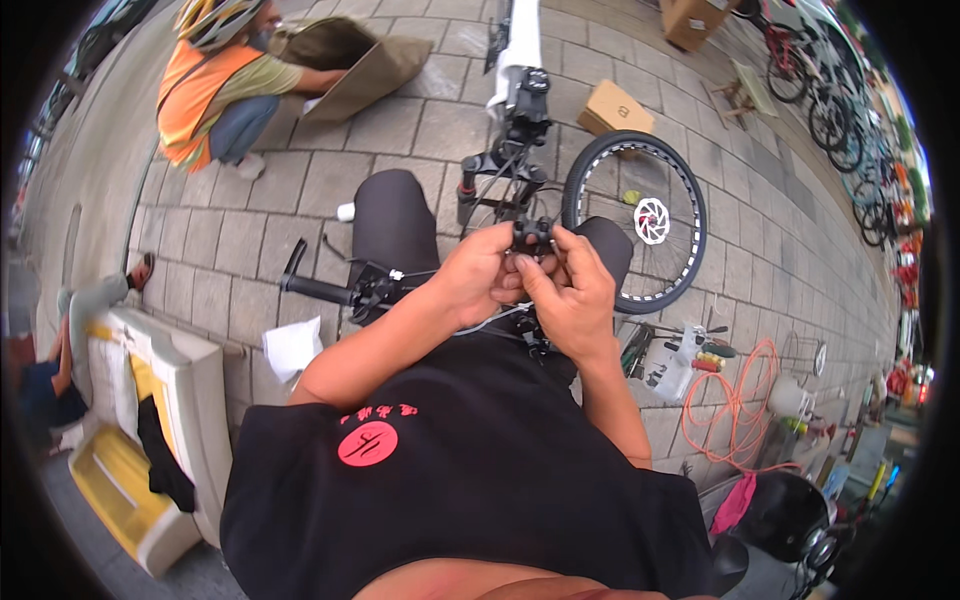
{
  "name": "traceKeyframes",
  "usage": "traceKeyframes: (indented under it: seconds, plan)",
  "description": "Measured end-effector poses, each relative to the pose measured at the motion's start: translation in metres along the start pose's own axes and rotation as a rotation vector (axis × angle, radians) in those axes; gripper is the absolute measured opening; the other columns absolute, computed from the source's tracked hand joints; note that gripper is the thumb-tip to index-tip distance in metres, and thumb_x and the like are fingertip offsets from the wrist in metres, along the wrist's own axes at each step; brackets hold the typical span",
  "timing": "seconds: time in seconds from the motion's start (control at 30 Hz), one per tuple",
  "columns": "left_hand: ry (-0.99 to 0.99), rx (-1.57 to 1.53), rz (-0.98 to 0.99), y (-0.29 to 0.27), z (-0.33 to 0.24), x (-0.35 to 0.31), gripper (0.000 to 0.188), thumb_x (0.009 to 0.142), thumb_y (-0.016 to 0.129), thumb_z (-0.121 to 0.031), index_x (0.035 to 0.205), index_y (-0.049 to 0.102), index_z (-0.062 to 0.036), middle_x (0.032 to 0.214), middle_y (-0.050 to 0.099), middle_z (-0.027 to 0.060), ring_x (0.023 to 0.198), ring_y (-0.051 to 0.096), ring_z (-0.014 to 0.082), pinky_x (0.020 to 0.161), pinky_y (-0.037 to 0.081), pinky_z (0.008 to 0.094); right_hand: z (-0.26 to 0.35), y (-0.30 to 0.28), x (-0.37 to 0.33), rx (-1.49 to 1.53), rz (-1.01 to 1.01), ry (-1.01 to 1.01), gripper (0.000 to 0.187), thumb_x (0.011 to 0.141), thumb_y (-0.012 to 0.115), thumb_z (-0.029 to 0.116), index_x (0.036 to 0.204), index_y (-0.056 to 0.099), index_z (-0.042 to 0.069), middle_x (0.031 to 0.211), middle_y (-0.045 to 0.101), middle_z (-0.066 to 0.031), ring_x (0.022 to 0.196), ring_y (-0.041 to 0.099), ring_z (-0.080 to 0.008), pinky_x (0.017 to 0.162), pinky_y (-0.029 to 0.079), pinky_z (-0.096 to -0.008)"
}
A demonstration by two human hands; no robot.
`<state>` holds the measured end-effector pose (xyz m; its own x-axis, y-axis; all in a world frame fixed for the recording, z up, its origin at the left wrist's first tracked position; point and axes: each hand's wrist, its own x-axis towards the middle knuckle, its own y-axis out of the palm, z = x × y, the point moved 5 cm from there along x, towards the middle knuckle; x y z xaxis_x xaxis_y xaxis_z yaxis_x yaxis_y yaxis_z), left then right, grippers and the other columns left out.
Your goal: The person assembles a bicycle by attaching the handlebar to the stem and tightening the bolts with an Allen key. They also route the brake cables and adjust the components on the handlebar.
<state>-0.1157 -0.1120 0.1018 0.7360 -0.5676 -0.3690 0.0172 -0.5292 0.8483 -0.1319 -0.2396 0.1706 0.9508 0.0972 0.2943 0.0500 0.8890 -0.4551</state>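
A handlebar (pixel 325 292) crosses the lap. Just past it, the left hand (pixel 478 272) and right hand (pixel 578 288) meet, fingers curled, pinching a small black part (pixel 533 235) between them, long axis roughly left-right, facing unclear. Farther right: a spoked wheel (pixel 652 221).

One small black part (pixel 532 234), compact in form, dark over its visible surface, with rounded contours along the upper side. Position: raised clear of the ground, held at the fingertips between the left hand (pixel 480 272) and the right hand (pixel 574 285). Lower portion covered by fingers; complete outline and exact kind cannot be determined.
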Motion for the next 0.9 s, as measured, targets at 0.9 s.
traceKeyframes:
  seconds: [0.9]
  plan:
    - [0.011, -0.218, 0.167, -0.017, 0.018, -0.05, 0.069, 0.108, 0.037, -0.054, 0.131, 0.06, 0.0063, 0.113, 0.072, 0.0204, 0.103, 0.072, 0.0334, 0.086, 0.06, 0.0417, -0.012, -0.012, -0.04, 0.619, 0.134, 0.336, 0.026, 0.093, 0.067, -0.002, 0.119, 0.06, -0.001, 0.109, 0.066, -0.0044, 0.088, 0.062, -0.0085, 0.076, 0.05, -0.0228]
